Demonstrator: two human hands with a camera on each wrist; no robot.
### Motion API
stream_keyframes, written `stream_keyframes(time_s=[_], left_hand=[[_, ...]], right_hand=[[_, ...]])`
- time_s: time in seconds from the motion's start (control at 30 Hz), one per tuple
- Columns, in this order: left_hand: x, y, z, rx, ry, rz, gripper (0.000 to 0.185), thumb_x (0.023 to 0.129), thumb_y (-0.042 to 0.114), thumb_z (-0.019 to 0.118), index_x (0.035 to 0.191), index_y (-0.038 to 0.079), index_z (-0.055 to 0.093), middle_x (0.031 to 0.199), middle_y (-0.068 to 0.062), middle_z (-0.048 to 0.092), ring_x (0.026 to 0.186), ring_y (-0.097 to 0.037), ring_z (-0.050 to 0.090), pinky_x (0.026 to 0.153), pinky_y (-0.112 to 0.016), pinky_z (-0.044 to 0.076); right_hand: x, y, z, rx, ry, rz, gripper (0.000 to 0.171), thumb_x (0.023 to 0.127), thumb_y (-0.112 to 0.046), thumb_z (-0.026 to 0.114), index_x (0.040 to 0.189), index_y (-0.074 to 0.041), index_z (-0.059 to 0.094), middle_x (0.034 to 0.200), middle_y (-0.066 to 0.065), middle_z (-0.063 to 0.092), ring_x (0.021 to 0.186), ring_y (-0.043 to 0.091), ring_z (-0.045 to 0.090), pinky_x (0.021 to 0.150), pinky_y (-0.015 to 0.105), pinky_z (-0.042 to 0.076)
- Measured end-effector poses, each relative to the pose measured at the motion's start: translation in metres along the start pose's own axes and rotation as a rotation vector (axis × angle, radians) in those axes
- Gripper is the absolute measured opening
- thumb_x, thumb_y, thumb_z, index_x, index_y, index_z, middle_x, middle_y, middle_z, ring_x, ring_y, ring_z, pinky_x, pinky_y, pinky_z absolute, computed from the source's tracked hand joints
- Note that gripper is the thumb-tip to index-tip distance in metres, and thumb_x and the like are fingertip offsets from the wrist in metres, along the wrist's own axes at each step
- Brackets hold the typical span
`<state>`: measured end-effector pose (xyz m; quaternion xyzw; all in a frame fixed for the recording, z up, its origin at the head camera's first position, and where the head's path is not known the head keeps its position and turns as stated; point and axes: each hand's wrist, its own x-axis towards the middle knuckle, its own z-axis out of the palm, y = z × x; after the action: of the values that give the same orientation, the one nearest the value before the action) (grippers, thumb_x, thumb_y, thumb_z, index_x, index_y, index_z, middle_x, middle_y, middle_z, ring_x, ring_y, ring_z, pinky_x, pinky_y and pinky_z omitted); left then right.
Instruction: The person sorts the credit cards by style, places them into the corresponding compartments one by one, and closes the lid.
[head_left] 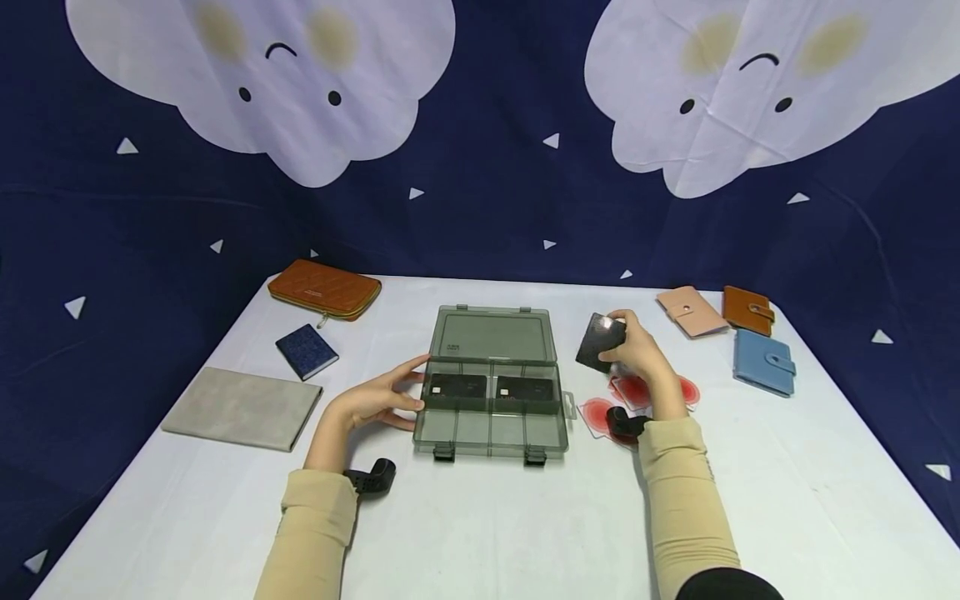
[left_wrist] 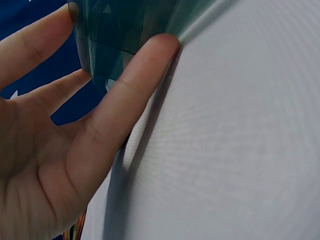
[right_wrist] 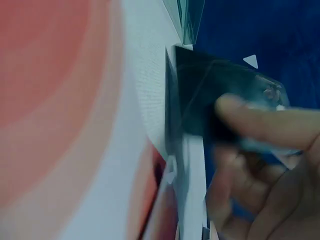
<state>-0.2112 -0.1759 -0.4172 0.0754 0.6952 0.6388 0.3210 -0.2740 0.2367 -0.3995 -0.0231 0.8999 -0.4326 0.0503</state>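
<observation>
My right hand [head_left: 639, 352] pinches a black card [head_left: 597, 340] between thumb and fingers, to the right of the box; the card [right_wrist: 197, 92] stands tilted in the right wrist view. A translucent grey-green compartment box [head_left: 493, 430] has its lid [head_left: 491, 336] laid back. Black cards lie in its rear compartments, one showing at the left [head_left: 459, 386] and another at the right [head_left: 527, 389]. At the box's left wall my left hand [head_left: 378, 400] rests with extended fingers. In the left wrist view, the thumb and fingertips touch the box [left_wrist: 132, 22].
Red-and-white cards [head_left: 632, 393] spread beneath my right wrist. Pink [head_left: 688, 312], brown [head_left: 747, 308] and blue [head_left: 763, 363] card holders sit at the right. Leftward are a brown zip wallet [head_left: 324, 288], a navy booklet [head_left: 306, 350] and a grey folder [head_left: 243, 407]. A dark cloud-print cloth hangs behind.
</observation>
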Motion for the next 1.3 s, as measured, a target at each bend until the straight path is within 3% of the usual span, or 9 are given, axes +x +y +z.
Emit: stream_keyframes(time_s=[0.2,0.33,0.43,0.53,0.67,0.77,0.93,1.3], left_hand=[[0.0,0.0,0.0,0.008,-0.004,-0.001,0.086,0.085,-0.001,0.058,0.15,0.022,0.008,0.146,-0.021,0.009,0.096,-0.023,0.055,0.079,-0.045,0.054],[0.0,0.001,-0.001,0.012,-0.002,-0.004,0.086,0.085,-0.001,0.059,0.15,0.022,0.007,0.147,-0.021,0.008,0.097,-0.023,0.056,0.078,-0.044,0.054],[0.001,0.001,-0.001,0.01,-0.003,-0.004,0.086,0.085,-0.001,0.059,0.15,0.023,0.008,0.146,-0.021,0.008,0.096,-0.023,0.055,0.078,-0.044,0.054],[0.001,0.0,-0.001,0.008,-0.005,-0.003,0.086,0.085,-0.002,0.058,0.15,0.022,0.007,0.146,-0.021,0.009,0.096,-0.023,0.056,0.078,-0.044,0.054],[0.0,0.0,-0.001,0.012,-0.003,-0.003,0.086,0.085,-0.001,0.059,0.15,0.022,0.007,0.146,-0.021,0.009,0.096,-0.023,0.056,0.078,-0.044,0.054],[0.0,0.0,-0.001,0.016,0.0,-0.005,0.086,0.085,-0.001,0.059,0.15,0.022,0.007,0.147,-0.021,0.009,0.096,-0.023,0.056,0.078,-0.044,0.054],[0.0,0.0,-0.001,0.011,0.002,-0.007,0.086,0.085,-0.001,0.059,0.15,0.022,0.008,0.146,-0.02,0.01,0.095,-0.022,0.056,0.078,-0.044,0.054],[0.0,0.001,0.0,0.01,0.0,-0.006,0.086,0.086,-0.001,0.059,0.15,0.022,0.008,0.147,-0.021,0.009,0.094,-0.021,0.057,0.078,-0.044,0.055]], right_hand=[[-0.005,-0.02,-0.004,0.193,-0.037,-0.085,0.053,0.082,0.0,0.064,0.124,0.012,0.035,0.089,0.009,0.058,0.075,0.007,0.052,0.07,0.021,0.044],[-0.01,-0.037,-0.002,0.291,-0.093,-0.173,0.034,0.086,-0.001,0.061,0.113,0.014,0.048,0.084,-0.002,0.058,0.074,0.004,0.053,0.069,0.019,0.047],[-0.013,-0.05,0.003,0.287,-0.15,-0.228,0.028,0.087,-0.002,0.059,0.11,0.014,0.054,0.085,0.0,0.062,0.076,0.005,0.056,0.072,0.022,0.048],[-0.015,-0.059,0.013,0.218,-0.202,-0.27,0.026,0.088,-0.003,0.058,0.109,0.012,0.058,0.091,0.01,0.065,0.08,0.008,0.057,0.077,0.026,0.047],[-0.017,-0.068,0.031,0.03,-0.243,-0.357,0.022,0.087,-0.002,0.059,0.107,0.006,0.063,0.095,0.017,0.066,0.086,0.019,0.059,0.078,0.033,0.049],[-0.019,-0.073,0.043,-0.109,-0.275,-0.412,0.015,0.085,-0.001,0.061,0.1,0.001,0.066,0.09,0.012,0.068,0.087,0.023,0.061,0.076,0.037,0.05],[-0.022,-0.08,0.055,-0.25,-0.339,-0.438,0.01,0.082,0.003,0.062,0.089,-0.004,0.066,0.084,0.007,0.068,0.082,0.02,0.063,0.074,0.034,0.053],[-0.024,-0.082,0.062,-0.449,-0.315,-0.501,0.014,0.08,0.004,0.064,0.089,-0.003,0.072,0.085,0.006,0.069,0.076,0.015,0.061,0.069,0.029,0.052]])
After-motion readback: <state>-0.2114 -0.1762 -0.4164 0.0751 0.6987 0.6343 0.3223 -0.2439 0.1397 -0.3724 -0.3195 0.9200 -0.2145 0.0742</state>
